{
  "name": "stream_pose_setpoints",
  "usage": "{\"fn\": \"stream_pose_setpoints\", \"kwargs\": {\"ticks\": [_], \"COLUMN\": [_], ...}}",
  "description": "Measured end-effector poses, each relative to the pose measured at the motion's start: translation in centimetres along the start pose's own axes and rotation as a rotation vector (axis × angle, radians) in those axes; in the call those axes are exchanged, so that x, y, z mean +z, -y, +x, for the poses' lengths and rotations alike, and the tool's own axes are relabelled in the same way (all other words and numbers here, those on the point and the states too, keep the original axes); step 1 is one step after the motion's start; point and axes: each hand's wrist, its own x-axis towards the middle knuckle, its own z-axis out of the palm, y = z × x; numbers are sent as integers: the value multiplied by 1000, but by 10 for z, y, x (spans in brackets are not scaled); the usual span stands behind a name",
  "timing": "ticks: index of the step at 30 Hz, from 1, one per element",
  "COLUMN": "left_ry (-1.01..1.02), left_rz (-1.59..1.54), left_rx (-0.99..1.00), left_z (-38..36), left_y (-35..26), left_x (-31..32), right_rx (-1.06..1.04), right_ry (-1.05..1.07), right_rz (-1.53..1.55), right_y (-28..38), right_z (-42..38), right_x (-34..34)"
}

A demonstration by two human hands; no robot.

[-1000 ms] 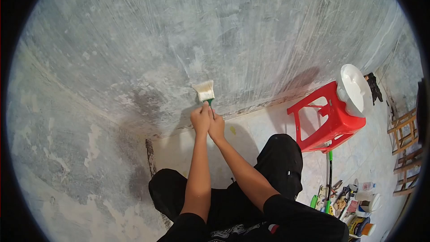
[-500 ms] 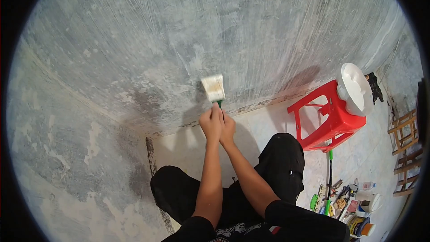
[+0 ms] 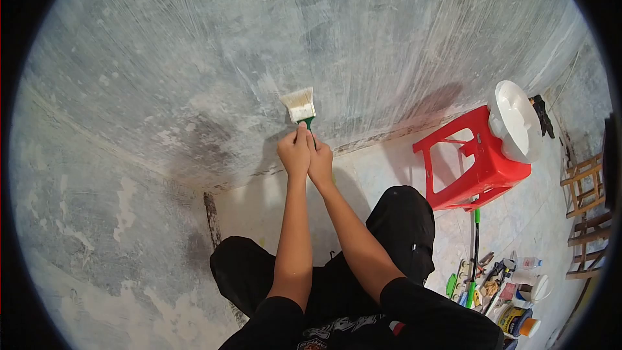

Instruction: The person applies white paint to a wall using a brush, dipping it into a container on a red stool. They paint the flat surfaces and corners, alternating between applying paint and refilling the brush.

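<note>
A paintbrush (image 3: 300,105) with pale bristles and a green handle is held against the grey, patchy wall (image 3: 259,32). Both hands close around its handle. My left hand (image 3: 293,150) has its fingers wrapped on the handle, just below the ferrule. Pressed beside it, my right hand (image 3: 320,159) grips the same handle, and most of that handle is hidden between the two. The bristles look bent to one side at the wall surface, low on the wall above the floor line.
At the right stands a red plastic stool (image 3: 476,159) with a white bowl (image 3: 515,123) of white paint or paste on it. Behind lie a green-and-black pole (image 3: 476,246), a bottle with an orange cap (image 3: 518,323) and several small tools. Wooden racks (image 3: 583,188) stand farther right.
Both hands and the paintbrush have moved up the wall and slightly left. The grip on the handle is kept, and the view has shifted a little.
</note>
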Motion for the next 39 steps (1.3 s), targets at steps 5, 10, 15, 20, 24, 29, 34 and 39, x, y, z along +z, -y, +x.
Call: {"fn": "stream_pose_setpoints", "kwargs": {"ticks": [5, 10, 15, 20, 24, 29, 34, 39], "left_ry": [66, 125, 49, -82, -87, -77, -60, -11], "left_rz": [237, 335, 79, -115, -174, -32, 44, 289], "left_rx": [-70, -258, -240, 107, 128, 188, -22, -172], "left_z": [-20, -49, -56, -5, 45, 73, 14, -33], "left_y": [67, 115, 69, -82, -159, -89, 23, 151], "left_x": [5, -4, -38, -95, -108, -97, -74, -50], "right_rx": [174, 213, 288, -231, -383, -271, -48, 279], "right_ry": [-66, -72, -23, 40, 103, 153, 116, 176], "right_rz": [-57, -101, -33, 311, 384, 301, 167, -86], "right_y": [-49, -112, -25, 103, 176, 136, 3, -104], "right_z": [-22, -55, -85, -71, -32, -12, -42, -70], "right_x": [2, 13, 11, 30, 42, 57, 63, 57]}}
